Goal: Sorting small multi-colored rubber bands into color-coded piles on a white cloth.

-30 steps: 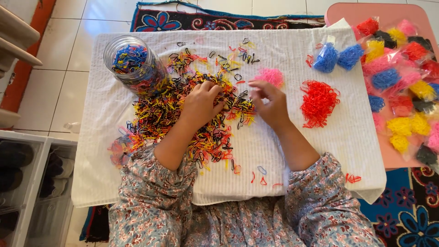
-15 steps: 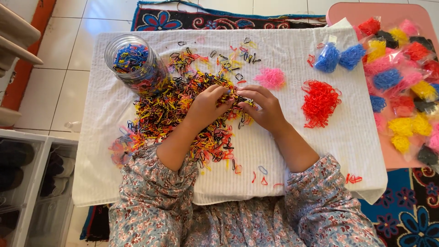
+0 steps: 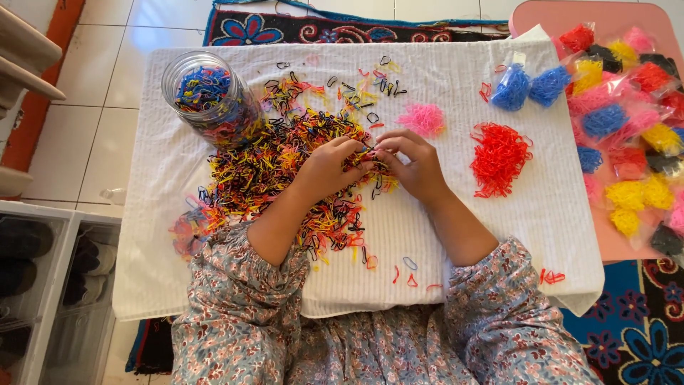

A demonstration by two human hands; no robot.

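Bands, tiny rubber ones, lie in one big mixed pile (image 3: 285,178) on my white cloth (image 3: 541,207). My left hand (image 3: 329,165) and right hand (image 3: 413,165) meet on the pile, fingertips pinched together on small bands. One clear jar (image 3: 208,96) stands nearby. One red heap (image 3: 500,158), one pink heap (image 3: 423,118) and two blue bags (image 3: 529,87) sit apart.

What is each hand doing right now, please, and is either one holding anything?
Left hand: fingers curled, pinching at the mixed pile of small elastic bands; what it grips cannot be told.
Right hand: fingers bent, fingertips meeting the left's; contents cannot be told.
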